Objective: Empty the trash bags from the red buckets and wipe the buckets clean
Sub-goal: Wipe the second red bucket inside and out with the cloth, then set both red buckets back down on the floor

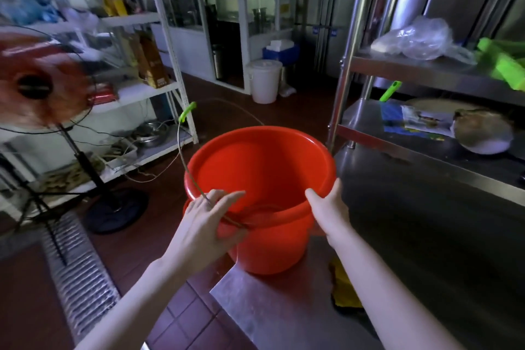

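While both of your hands sit on its near rim, the bucket [264, 167] stands upright at the front left corner of the steel table [284, 318], mouth open toward you. Whether its base rests fully on the steel or is lifted slightly cannot be told.

Your left hand [204, 224] lies over the near-left rim, fingers reaching inside and thumb tucked under the lip, pinching it. The wire handle [188, 112] passes by those fingers and arches away to the far left, green sleeve at its top. Your right hand [329, 207] clamps the near-right rim, thumb inside, fingers wrapped round the outside. The 2 grips face each other across the opening, and the bucket's long axis runs straight down between them.

No trash bag shows inside: only bare red wall down to a curved line near the bottom, which could be the floor or a little liquid. Emptying looks done for this 1, so wiping is likely next. The yellow cloth [345, 290] lies on the table just beside the bucket's base, close under your right forearm. Your right hand is the nearer one to take it while the left steadies the rim. Mind the table edge just beside the base.
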Available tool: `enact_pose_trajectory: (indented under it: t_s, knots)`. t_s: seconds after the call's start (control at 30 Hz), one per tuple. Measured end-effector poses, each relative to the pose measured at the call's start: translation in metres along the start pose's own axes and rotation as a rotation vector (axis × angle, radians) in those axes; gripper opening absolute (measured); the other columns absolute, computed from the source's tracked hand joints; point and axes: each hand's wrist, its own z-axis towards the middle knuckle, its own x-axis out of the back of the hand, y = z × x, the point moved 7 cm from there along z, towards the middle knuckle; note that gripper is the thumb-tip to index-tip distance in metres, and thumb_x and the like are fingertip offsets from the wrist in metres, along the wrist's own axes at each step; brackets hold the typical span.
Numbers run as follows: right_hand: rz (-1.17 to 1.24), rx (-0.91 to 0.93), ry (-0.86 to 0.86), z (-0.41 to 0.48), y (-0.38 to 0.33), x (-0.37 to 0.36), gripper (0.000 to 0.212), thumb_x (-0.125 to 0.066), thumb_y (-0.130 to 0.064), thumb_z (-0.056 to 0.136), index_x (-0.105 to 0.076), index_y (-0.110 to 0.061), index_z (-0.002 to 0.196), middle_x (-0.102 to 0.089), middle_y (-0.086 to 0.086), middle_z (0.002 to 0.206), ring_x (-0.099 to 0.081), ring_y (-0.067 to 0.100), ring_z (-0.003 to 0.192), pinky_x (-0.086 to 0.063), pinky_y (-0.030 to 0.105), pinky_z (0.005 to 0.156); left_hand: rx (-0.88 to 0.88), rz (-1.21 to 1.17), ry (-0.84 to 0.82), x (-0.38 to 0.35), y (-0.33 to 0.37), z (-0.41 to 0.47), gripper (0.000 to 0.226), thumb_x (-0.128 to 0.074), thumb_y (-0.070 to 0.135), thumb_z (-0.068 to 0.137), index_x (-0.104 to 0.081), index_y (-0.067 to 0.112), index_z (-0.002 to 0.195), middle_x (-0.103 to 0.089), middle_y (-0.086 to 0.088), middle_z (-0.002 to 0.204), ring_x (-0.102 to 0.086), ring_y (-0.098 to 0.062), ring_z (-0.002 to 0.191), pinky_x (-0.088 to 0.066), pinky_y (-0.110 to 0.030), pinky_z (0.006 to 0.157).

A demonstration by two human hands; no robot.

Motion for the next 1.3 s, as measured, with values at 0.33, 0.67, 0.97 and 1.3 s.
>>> enact_pose_trajectory:
  t_s: [0.33,0.67,0.97,1.3]
  knots:
    - [0.309,-0.056,-0.002,0.005,-0.004,-0.036,0.077,-0.061,-0.022,0.087,-0.017,-0.039,0.148,-0.043,0.010,0.143,-0.052,0.036,0.119,-0.050,0.061,0.091,0.880,-0.467,0.043,0.003,-0.105,-0.039,0.066,-0.055,0.050,0.091,-0.025,0.033,0.146,-0.067,-0.005,0.110,-0.065,-0.015,0.092,-0.048,-0.027,0.077]
    - [0.324,0.093,-0.058,0.006,-0.039,-0.156,0.077,-0.063,-0.010,0.083,-0.029,-0.054,0.136,-0.053,-0.003,0.124,-0.061,0.014,0.096,-0.052,0.029,0.069,1.102,-0.832,0.281,0.007,-0.263,-0.074,0.074,-0.072,0.006,0.078,-0.037,0.035,0.135,-0.062,-0.011,0.111,-0.070,-0.027,0.080,-0.057,-0.037,0.055]
    - [0.225,-0.003,-0.114,0.030,-0.054,-0.279,0.080,-0.063,-0.005,0.082,-0.030,-0.050,0.140,-0.054,0.002,0.131,-0.065,0.022,0.098,-0.057,0.052,0.084,1.121,-0.889,0.238,-0.007,-0.405,-0.094,0.077,-0.069,-0.003,0.079,-0.040,0.035,0.140,-0.061,-0.012,0.109,-0.067,-0.032,0.089,-0.058,-0.040,0.059]
    - [0.088,-0.243,0.043,0.075,-0.002,-0.313,0.072,-0.068,-0.006,0.082,-0.040,-0.041,0.138,-0.058,0.003,0.129,-0.063,0.026,0.105,-0.058,0.047,0.083,1.159,-0.835,0.053,-0.084,-0.460,-0.075,0.079,-0.069,-0.001,0.075,-0.042,0.045,0.133,-0.062,-0.004,0.102,-0.067,-0.031,0.089,-0.058,-0.054,0.077]
